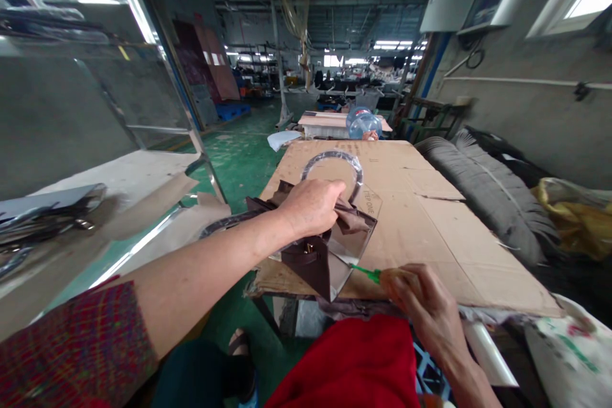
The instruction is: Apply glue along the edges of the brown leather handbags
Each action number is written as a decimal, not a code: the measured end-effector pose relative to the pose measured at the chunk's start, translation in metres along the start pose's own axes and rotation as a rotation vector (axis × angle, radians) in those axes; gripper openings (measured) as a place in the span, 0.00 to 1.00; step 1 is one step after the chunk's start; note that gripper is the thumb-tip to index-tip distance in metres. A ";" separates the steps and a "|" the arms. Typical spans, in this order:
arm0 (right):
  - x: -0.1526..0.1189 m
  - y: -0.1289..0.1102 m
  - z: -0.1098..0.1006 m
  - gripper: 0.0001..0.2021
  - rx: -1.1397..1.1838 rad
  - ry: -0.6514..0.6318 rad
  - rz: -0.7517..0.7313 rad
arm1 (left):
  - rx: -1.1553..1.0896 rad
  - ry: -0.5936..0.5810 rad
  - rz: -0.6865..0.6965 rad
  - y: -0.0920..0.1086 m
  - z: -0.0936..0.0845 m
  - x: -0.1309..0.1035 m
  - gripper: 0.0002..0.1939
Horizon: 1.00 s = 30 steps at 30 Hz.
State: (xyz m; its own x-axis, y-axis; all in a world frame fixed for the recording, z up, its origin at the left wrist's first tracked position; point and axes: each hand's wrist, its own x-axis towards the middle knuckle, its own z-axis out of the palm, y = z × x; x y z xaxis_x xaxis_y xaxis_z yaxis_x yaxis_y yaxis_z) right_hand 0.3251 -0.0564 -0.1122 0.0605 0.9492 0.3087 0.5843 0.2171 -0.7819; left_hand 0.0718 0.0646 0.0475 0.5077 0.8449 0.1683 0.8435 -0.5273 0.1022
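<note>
A dark brown bag (pixel 306 261) lies tilted at the near left edge of the cardboard-covered table, its pale inside partly showing. My left hand (pixel 315 207) is closed on the bag's upper part, with brown material bunched under the fingers. One wrapped handle (pixel 356 172) arches up behind that hand; another stretches out to the left. My right hand (pixel 414 287), closed, grips a thin green tool (pixel 370 274), whose tip points left and meets or nearly meets the bag's near corner. The exact contact cannot be made out.
Cardboard (pixel 421 229) covers the table. A clear blue water jug (pixel 363 122) stands beyond its far edge. At the left is a paper-covered bench (pixel 138 172) with a metal frame. Grey padded rolls (pixel 482 185) and a yellow sack (pixel 574 220) lie at the right.
</note>
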 end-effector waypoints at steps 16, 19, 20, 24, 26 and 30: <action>-0.012 -0.006 0.008 0.12 0.028 0.015 -0.024 | -0.019 -0.004 -0.014 0.000 -0.003 -0.011 0.11; -0.013 -0.004 0.008 0.13 0.048 -0.040 -0.017 | -0.022 -0.004 -0.019 0.000 -0.002 -0.013 0.11; -0.014 -0.005 0.008 0.13 0.073 -0.085 -0.009 | -0.020 -0.005 -0.020 0.000 -0.003 -0.014 0.11; -0.015 -0.006 0.009 0.13 0.077 -0.050 -0.002 | -0.002 0.012 -0.019 0.002 -0.004 -0.016 0.10; -0.016 -0.006 0.008 0.14 0.071 -0.056 0.031 | -0.005 0.014 -0.025 0.002 -0.004 -0.018 0.10; -0.020 -0.008 0.007 0.13 0.125 -0.133 0.056 | -0.027 0.012 -0.039 0.001 -0.005 -0.027 0.11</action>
State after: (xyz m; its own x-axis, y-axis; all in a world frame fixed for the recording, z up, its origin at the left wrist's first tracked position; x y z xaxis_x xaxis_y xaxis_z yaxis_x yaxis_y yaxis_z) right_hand 0.3133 -0.0760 -0.1157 -0.0226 0.9805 0.1951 0.4775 0.1820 -0.8596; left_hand 0.0576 0.0408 0.0478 0.4724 0.8638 0.1751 0.8575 -0.4964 0.1355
